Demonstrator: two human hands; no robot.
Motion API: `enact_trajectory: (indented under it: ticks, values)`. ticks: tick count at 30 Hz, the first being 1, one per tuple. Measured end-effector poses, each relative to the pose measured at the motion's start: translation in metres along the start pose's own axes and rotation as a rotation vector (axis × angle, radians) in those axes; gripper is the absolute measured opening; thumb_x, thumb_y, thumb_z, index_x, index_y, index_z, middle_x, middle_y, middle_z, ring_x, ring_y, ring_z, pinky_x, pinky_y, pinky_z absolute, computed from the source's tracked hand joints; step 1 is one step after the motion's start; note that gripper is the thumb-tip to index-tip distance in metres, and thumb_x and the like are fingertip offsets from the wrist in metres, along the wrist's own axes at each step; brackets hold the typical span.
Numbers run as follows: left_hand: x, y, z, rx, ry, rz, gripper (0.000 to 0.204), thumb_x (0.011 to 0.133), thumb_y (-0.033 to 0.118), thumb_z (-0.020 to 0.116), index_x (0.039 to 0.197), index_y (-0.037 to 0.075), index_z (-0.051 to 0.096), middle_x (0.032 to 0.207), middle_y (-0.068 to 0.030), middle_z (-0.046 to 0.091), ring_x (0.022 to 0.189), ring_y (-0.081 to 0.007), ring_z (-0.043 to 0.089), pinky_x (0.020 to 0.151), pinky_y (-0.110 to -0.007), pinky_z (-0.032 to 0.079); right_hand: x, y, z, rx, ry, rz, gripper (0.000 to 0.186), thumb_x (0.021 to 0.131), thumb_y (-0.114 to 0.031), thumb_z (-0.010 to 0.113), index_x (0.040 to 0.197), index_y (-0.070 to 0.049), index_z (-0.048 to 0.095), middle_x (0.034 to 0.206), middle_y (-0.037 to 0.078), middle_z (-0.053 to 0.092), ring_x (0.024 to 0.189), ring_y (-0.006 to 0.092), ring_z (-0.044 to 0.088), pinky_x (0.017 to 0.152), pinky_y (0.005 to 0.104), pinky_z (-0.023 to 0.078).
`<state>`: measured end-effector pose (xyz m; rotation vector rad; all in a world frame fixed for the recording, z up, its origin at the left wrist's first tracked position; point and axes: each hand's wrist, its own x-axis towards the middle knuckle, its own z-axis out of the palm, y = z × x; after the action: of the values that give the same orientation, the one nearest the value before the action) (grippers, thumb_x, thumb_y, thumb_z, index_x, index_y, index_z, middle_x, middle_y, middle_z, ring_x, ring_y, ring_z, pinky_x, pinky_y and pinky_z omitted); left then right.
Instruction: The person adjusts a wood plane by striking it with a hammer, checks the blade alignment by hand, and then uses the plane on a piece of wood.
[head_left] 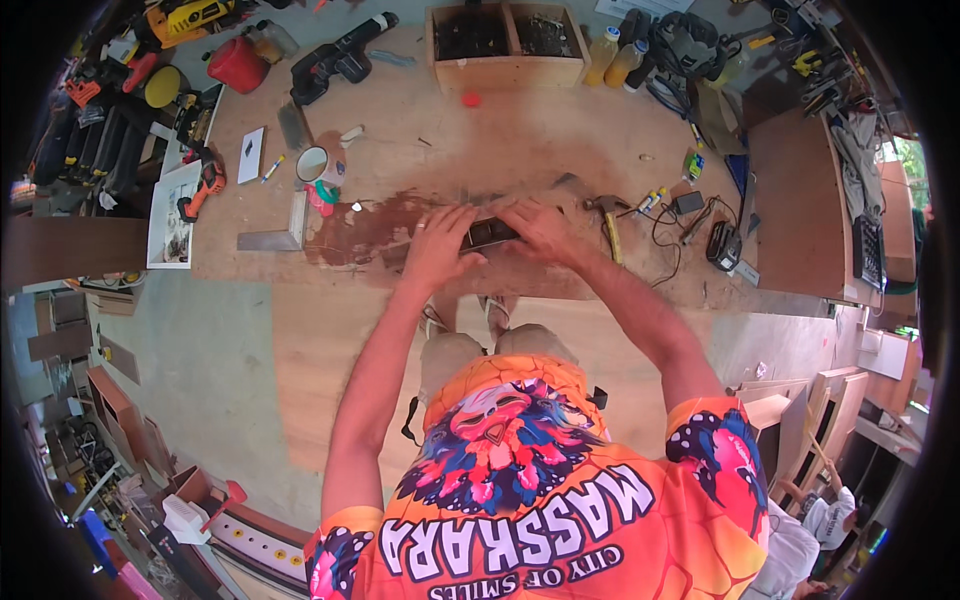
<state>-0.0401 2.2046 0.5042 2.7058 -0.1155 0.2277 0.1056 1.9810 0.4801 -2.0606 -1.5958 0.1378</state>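
At the near edge of the workbench (pixel 380 130), a dark oblong thing with a brownish hollow (pixel 488 234) lies between my hands; its kind is not clear. My left hand (pixel 443 243) grips its left end, fingers bent over the far side and thumb reaching along the near side. My right hand (pixel 536 228) is wrapped over its right end, fingers curled and partly hidden. Both ends are covered by my hands. Dark reddish-brown stain (pixel 350 232) marks the wood to the left of my left hand.
A hammer (pixel 608 225) lies right of my right hand, near a corded battery charger (pixel 724 245). Left are a metal square (pixel 285 235), a white cup (pixel 312 163) and an orange drill (pixel 205 185). A divided wooden box (pixel 508 72) and yellow bottles (pixel 612 65) stand behind.
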Motion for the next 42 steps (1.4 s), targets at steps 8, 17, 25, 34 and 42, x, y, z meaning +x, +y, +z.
enact_trajectory:
  ticks: [8,17,25,34,42]
  values:
    - [0.004,0.007,0.086,-0.415,0.162,-0.25,0.057,0.081,0.024,0.087,0.134,0.013,0.068,0.14,-0.012,0.067,0.128,-0.0346,0.063,0.107,-0.046,0.049,-0.111,0.025,0.021,-0.445,0.446,0.898,0.06,0.085,-0.025,0.079,0.134,0.0,0.057,0.118,0.024,0.068,0.113,0.0436,0.063,0.098,0.0551,0.049]
    - [0.006,0.001,0.098,-0.435,0.231,-0.344,0.047,0.083,0.03,0.085,0.126,0.016,0.071,0.127,-0.0051,0.073,0.115,-0.0318,0.066,0.101,-0.048,0.047,-0.104,0.026,-0.019,0.114,0.275,1.074,0.036,0.101,-0.029,0.069,0.116,0.001,0.058,0.076,0.015,0.068,0.064,0.0318,0.07,0.057,0.047,0.054]
    - [0.013,0.021,0.099,-0.401,0.333,-0.421,0.043,0.084,0.031,0.085,0.121,0.013,0.074,0.124,-0.0073,0.074,0.116,-0.0324,0.067,0.1,-0.046,0.05,-0.032,-0.014,-0.04,0.428,0.146,0.811,0.034,0.106,-0.028,0.063,0.13,-0.004,0.064,0.066,0.014,0.063,0.059,0.0248,0.068,0.053,0.0395,0.05]
    - [0.013,0.019,0.099,-0.391,0.361,-0.442,0.042,0.083,0.029,0.086,0.119,0.013,0.076,0.125,-0.0054,0.075,0.114,-0.0309,0.068,0.101,-0.044,0.051,0.018,0.012,-0.085,0.452,-0.185,0.83,0.03,0.104,-0.024,0.063,0.121,0.001,0.068,0.076,0.022,0.066,0.055,0.0315,0.063,0.059,0.0465,0.05]
    - [0.012,0.02,0.098,-0.398,0.385,-0.447,0.04,0.081,0.028,0.087,0.118,0.013,0.077,0.125,-0.0044,0.076,0.113,-0.0302,0.069,0.1,-0.043,0.052,0.041,0.017,-0.094,0.25,-0.417,0.686,0.03,0.103,-0.022,0.063,0.125,-0.003,0.07,0.082,0.023,0.07,0.07,0.0334,0.069,0.069,0.0478,0.053]
